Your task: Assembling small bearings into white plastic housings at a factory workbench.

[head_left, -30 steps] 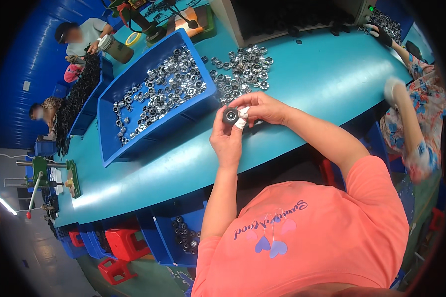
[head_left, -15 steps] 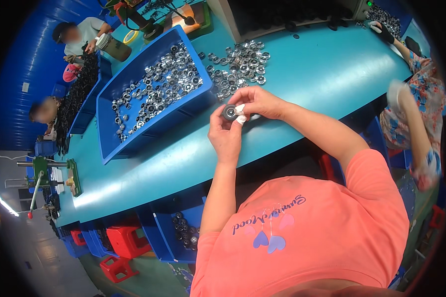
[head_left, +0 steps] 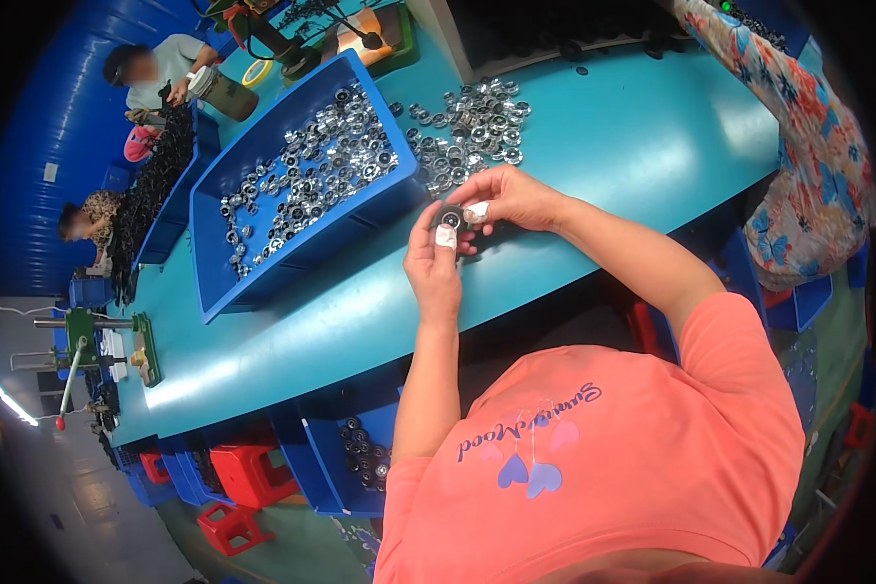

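Together, near the frame's centre, the left hand (head_left: 434, 265) and right hand (head_left: 509, 198) pinch a small dark ring (head_left: 451, 216) above the teal table (head_left: 642, 146), steadying it from both sides; the blue bin (head_left: 226, 292) sits upper left.

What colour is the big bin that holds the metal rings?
Blue; the bin shows best in the head view.

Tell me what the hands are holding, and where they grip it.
Both hands, left and right, pinch one small round dark part by its rim between their fingertips.
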`<control>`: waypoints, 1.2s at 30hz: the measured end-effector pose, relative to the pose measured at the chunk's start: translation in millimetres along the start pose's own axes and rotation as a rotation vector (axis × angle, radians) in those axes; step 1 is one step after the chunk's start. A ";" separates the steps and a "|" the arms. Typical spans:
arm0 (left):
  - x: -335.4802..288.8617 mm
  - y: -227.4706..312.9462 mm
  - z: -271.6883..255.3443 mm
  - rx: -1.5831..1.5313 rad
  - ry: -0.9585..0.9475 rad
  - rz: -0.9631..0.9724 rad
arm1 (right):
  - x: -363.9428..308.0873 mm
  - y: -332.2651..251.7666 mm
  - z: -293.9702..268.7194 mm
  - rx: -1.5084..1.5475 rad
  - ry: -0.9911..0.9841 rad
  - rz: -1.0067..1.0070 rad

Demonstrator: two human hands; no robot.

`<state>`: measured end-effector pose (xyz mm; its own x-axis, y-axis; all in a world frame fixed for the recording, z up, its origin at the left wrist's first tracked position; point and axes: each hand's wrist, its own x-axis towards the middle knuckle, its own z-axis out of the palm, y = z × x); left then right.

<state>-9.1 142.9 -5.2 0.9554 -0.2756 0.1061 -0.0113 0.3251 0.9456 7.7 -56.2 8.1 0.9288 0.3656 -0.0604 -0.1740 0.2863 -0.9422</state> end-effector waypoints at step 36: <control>-12.7 -3.0 11.1 0.770 0.186 0.357 | -6.9 3.5 0.7 -0.186 0.069 -0.045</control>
<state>-24.5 135.4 -5.9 0.8887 -0.1001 0.4475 -0.4518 -0.3575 0.8174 0.5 -57.1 5.4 0.9557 0.2925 -0.0337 -0.0747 0.1304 -0.9886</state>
